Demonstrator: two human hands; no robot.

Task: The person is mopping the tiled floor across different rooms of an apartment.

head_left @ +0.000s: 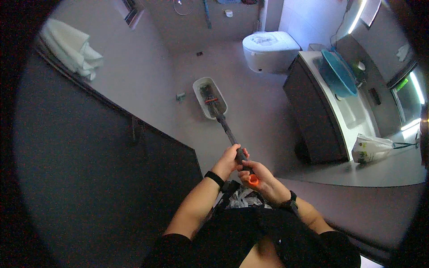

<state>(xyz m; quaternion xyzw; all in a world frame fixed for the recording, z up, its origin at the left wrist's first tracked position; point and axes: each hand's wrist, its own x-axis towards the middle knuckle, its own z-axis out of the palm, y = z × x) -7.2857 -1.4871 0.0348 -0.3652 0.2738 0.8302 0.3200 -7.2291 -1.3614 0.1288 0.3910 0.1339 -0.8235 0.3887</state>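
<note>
Both of my hands are wrapped round a long dark-handled tool (pixel 229 133) that looks like a mop. My left hand (pixel 231 155) grips it higher up the pole, and my right hand (pixel 260 177) closes round the near end, where an orange end loop (pixel 254 180) shows. The pole slants away from me into a white oblong tub (pixel 196 90) on the floor. Its head lies inside the tub, with an orange strip (pixel 211 100) across it. Dark contents show in the tub, but I cannot make out whether they are water.
A small greenish object (pixel 180 96) lies left of the tub. Beyond stand a white toilet (pixel 270 53) and a dark vanity (pixel 310 109) with a teal basin (pixel 336 76) and a white bag (pixel 371 148). A dark door (pixel 111 178) fills the left; a white towel (pixel 71 44) hangs there.
</note>
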